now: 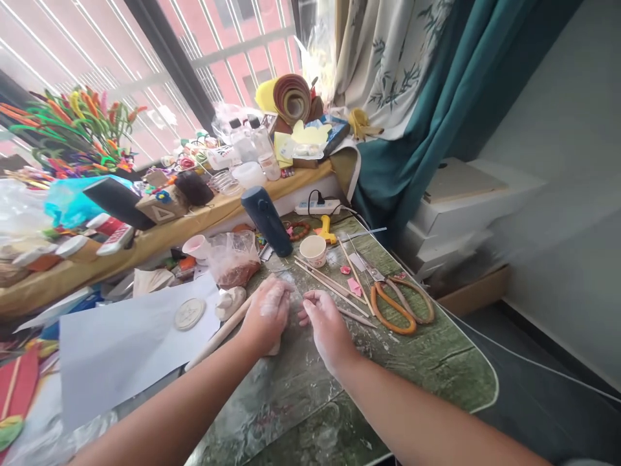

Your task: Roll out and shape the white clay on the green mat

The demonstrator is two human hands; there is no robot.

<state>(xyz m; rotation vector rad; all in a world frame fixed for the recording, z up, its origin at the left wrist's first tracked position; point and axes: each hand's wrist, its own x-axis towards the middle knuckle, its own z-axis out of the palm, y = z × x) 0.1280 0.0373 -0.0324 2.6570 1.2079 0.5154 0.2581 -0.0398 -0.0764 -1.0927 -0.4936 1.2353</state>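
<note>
My left hand [270, 307], dusted with white powder, is closed with its fingers folded downward; what lies in or under them is hidden. A pale edge [274, 349] of something shows beneath its palm. To its left a pale wooden rolling pin [218, 333] slants across the table beside a lump of whitish clay [229, 303]. My right hand [326, 327], also powdery, hovers just apart from the left, loosely curled with gaps between the fingers and nothing visible in it. A flat round clay disc [189, 314] with a marked surface rests on a white sheet [130, 349].
Right of my hands lie thin wooden sticks [334, 285] and orange-handled scissors [395, 310]. Beyond stand a paper cup [313, 251], a dark blue bottle [266, 220], a yellow glue gun [326, 230] and a plastic bag [235, 259]. A crowded sill [213, 210] runs behind.
</note>
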